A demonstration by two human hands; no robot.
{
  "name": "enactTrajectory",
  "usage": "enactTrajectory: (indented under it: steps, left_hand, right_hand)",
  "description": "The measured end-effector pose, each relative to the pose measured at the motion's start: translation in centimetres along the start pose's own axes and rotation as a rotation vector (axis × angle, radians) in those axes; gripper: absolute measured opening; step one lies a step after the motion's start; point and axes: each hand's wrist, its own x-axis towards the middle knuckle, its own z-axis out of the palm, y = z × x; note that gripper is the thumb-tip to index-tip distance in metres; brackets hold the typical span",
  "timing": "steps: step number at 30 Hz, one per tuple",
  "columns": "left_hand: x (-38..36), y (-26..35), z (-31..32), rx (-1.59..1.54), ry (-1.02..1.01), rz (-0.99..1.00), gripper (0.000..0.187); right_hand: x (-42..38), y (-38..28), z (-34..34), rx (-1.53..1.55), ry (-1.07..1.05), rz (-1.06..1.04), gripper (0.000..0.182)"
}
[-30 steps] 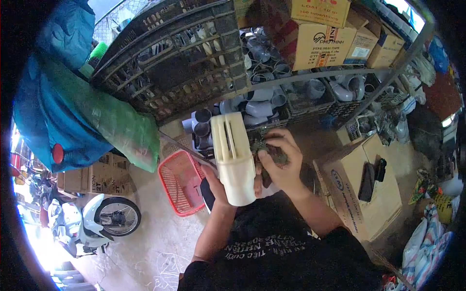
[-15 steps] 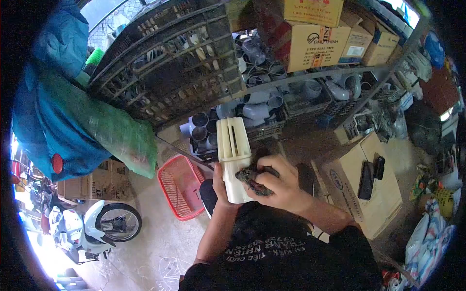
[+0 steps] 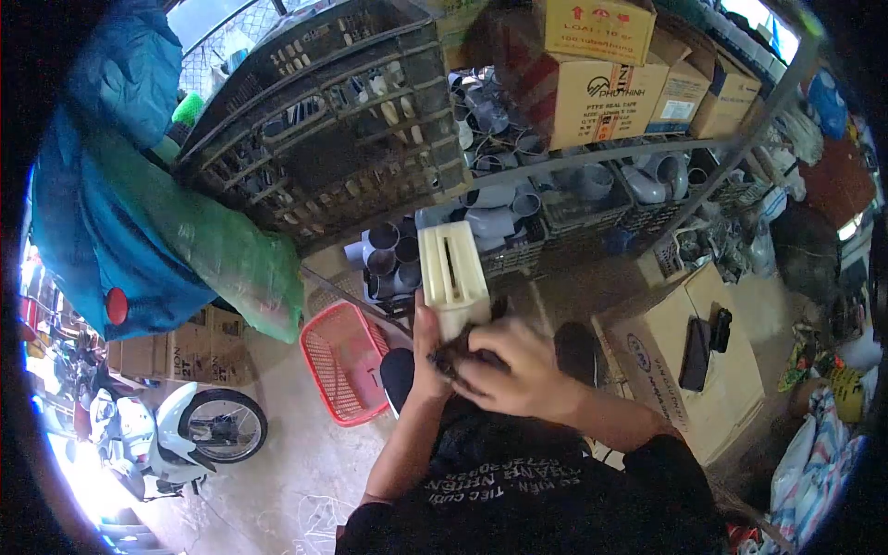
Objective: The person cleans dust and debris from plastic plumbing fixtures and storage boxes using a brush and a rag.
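Note:
A cream plastic fitting [image 3: 453, 264] with long slots and ribs stands out in front of my chest, its slotted end pointing away from me. My left hand [image 3: 428, 356] grips its near part from the left side, with the thumb along the edge. In my right hand [image 3: 513, 370], the fingers are bunched round a dark, crumpled rag [image 3: 451, 359]. That rag lies against the near end of the fitting, close to my left hand. The two hands and the rag cover most of the fitting's lower part.
A red plastic basket [image 3: 344, 365] sits on the floor to the left, near a motorbike wheel [image 3: 222, 424]. Ahead, a dark crate [image 3: 314, 129] and a shelf hold grey pipe fittings [image 3: 490, 222]. A phone [image 3: 695, 354] lies on a cardboard box [image 3: 731, 398] at right.
The fitting has tilted, so its slotted face shows more squarely. My right hand and the rag have moved down and left, over the fitting's near end.

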Motion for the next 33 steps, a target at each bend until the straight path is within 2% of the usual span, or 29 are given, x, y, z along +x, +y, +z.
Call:
enactTrajectory:
  steps: [2,3,4,5,6,8,9,10,12,14,16,19,22,23,26,27,28,29,32,33]
  left_hand:
    - [-0.1,0.2,0.6,0.093,-0.026,0.059,0.063]
    - [-0.5,0.0,0.4,0.162,-0.080,0.064,0.064]
    - [-1.5,1.3,1.5,0.117,-0.149,-0.048,0.065]
    - [-1.6,1.1,1.8,0.142,-0.130,0.001,0.070]
    - [-1.6,0.9,2.0,0.170,-0.115,0.049,0.076]
    - [-1.1,1.0,0.4,0.235,-0.258,0.171,0.093]
    - [-1.1,1.4,0.4,0.250,-0.227,0.163,0.105]
    - [-1.2,1.2,-0.7,0.274,-0.217,0.110,0.105]
    - [-0.8,0.6,-1.7,0.115,-0.106,0.030,0.100]
    - [-1.1,0.8,-1.5,-0.010,0.007,-0.067,0.091]
    - [-0.8,1.4,-0.8,-0.100,0.070,-0.052,0.087]
    - [0.2,1.7,0.3,-0.412,-0.064,-0.035,0.072]
    - [0.8,1.7,-0.2,-0.468,-0.006,-0.039,0.065]
    - [0.7,1.8,-0.1,-0.380,0.033,-0.005,0.054]
    - [1.5,3.1,1.6,-0.782,0.243,-0.148,0.058]
    - [1.4,2.4,0.7,-0.705,0.147,-0.116,0.056]
    - [1.3,2.3,0.4,-0.717,0.144,-0.128,0.057]
    - [1.3,2.2,0.3,-0.731,0.139,-0.142,0.058]
    - [1.2,2.0,0.0,-0.740,0.093,-0.162,0.059]
    - [1.2,1.9,0.0,-0.738,0.072,-0.162,0.060]
  right_hand:
    - [2.1,1.7,-0.6,0.050,0.112,0.109,0.019]
    - [3.2,2.6,-0.9,0.119,0.180,0.251,0.018]
    - [4.1,3.5,-1.1,0.190,0.246,0.391,0.017]
    - [4.6,4.2,-1.3,0.211,0.219,0.422,0.019]
    - [4.3,4.1,-1.1,0.257,0.253,0.377,0.020]
    - [3.1,3.6,-0.5,0.340,0.319,0.277,0.022]
    - [1.6,3.3,0.0,0.353,0.337,0.237,0.026]
    - [0.6,2.2,0.0,0.341,0.293,0.250,0.029]
    - [-0.9,1.9,0.7,0.407,0.256,0.184,0.030]
    - [-1.5,3.1,0.6,0.484,0.110,0.279,0.031]
    - [-1.6,3.8,0.7,0.520,0.151,0.417,0.034]
    - [-2.1,3.7,0.7,0.663,0.210,0.584,0.036]
    - [-2.0,2.5,0.6,0.804,0.260,0.738,0.037]
    - [-2.3,2.4,0.9,0.870,0.294,0.804,0.039]
    - [-1.9,1.8,1.0,1.289,0.432,1.039,0.044]
    - [-1.8,2.0,0.7,1.423,0.477,1.095,0.045]
    - [-1.5,2.0,0.5,1.556,0.525,1.147,0.047]
    - [-1.2,1.9,0.3,1.574,0.552,1.128,0.048]
    - [-0.7,1.0,-0.9,1.520,0.563,1.004,0.034]
    - [-0.4,1.2,-0.9,1.151,0.501,0.809,0.030]
